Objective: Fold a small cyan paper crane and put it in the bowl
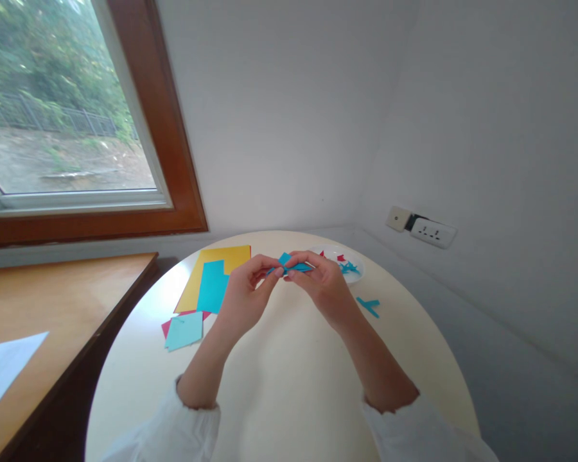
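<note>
A small piece of folded blue paper [284, 258] is held up over the far half of the round table, pinched between both hands. My left hand [250, 289] grips its left side with thumb and fingers. On the other side my right hand [320, 282] pinches it, the thumb tips of both hands close together near its middle. Fingers cover parts of the folds. Just behind my right hand is a clear round dish [359, 277] with blue and red folded paper pieces in it. A blue Y-shaped paper piece [368, 306] lies to the right of that hand.
Left on the white round table [289, 385] lie yellow sheets [190, 285], a blue sheet [212, 289] and pale green squares [185, 330] over red paper [166, 328]. A wooden desk [77, 289] with a white paper [9, 362] stands left. Walls and a socket [432, 231] are beyond.
</note>
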`<state>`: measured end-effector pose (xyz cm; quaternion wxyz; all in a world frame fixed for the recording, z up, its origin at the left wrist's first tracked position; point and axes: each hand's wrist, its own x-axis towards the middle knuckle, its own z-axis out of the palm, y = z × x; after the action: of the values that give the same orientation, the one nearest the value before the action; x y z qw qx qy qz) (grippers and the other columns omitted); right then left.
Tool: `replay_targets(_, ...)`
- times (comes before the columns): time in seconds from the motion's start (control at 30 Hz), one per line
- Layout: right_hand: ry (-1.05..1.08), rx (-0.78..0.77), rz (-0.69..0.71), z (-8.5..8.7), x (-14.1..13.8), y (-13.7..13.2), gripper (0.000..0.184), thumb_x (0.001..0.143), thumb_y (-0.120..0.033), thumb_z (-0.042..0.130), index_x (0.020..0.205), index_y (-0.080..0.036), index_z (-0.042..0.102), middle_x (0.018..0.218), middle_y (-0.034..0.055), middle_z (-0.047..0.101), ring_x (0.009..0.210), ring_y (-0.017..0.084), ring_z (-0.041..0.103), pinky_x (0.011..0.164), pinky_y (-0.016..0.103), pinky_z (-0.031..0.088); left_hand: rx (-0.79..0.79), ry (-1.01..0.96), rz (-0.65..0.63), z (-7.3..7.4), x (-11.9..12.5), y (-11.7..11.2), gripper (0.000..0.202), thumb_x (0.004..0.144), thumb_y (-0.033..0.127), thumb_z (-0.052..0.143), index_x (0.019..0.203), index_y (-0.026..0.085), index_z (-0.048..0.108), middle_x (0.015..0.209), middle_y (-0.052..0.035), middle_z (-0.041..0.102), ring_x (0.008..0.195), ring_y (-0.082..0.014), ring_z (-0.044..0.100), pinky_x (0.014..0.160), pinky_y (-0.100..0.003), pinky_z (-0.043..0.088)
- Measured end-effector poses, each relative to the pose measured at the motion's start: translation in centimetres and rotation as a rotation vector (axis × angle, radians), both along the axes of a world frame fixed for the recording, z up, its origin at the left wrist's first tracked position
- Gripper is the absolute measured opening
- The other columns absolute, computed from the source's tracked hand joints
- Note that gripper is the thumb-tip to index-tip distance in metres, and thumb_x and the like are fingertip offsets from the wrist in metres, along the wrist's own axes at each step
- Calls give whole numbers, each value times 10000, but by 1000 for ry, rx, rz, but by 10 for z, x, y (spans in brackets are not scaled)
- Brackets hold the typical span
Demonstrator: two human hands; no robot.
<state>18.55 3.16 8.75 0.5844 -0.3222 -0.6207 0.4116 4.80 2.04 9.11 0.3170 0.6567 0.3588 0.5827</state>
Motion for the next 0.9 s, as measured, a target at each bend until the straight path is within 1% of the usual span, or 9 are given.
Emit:
replay_targets(0.17, -82, 106, -22, 1, 3, 0, 91, 673, -168, 602, 753, -184, 640, 847, 27, 628, 838, 155, 587, 747, 286, 492, 15, 43, -27, 1, -2, -1, 108, 737, 264, 597, 745, 159, 621, 727, -32, 648, 722, -147, 607, 703, -275, 499)
replay_targets(0.33, -75, 149, -76, 0, 2, 0, 82, 684, -169, 587, 751, -183, 633, 826, 25, 626, 799, 148, 594, 724, 283, 498, -24, -27, -23, 2, 0, -1, 132, 703, 272, 629, 770, 159, 612, 747, -29, 655, 720, -150, 625, 679, -269, 513)
replay_targets(0.43, -89, 191, -137, -3, 2, 2, 87, 688, -159, 578, 753, -189, 629, 847, 28, 618, 832, 152, 588, 738, 283, 496, -33, -57, 13, 3, 1, -1, 119, 681, 256, 642, 747, 161, 613, 729, -24, 655, 688, -148, 626, 646, -263, 520)
replay_targets(0.6, -121, 216, -215, -2, 4, 1, 97, 691, -144, 567, 756, -192, 620, 836, 29, 607, 824, 157, 586, 725, 287, 489, -30, -54, 88, 3, 0, 0, 96, 659, 234, 652, 711, 157, 629, 709, -30, 659, 685, -150, 625, 642, -257, 525)
replay_targets(0.77, -149, 245, -218, 1, 3, -2, 111, 702, -151, 559, 776, -199, 626, 834, 31, 608, 822, 158, 580, 708, 282, 493, -16, -58, 100, 1, -1, 2, 98, 648, 233, 659, 704, 156, 638, 692, -25, 659, 663, -143, 619, 627, -249, 522)
replay_targets(0.9, -126, 213, -169, 0, 3, -2, 110, 707, -168, 569, 796, -197, 628, 860, 36, 602, 838, 163, 579, 681, 277, 513, -8, -34, 111, 1, -2, 1, 60, 664, 223, 633, 673, 164, 640, 685, -25, 667, 662, -149, 619, 618, -254, 521)
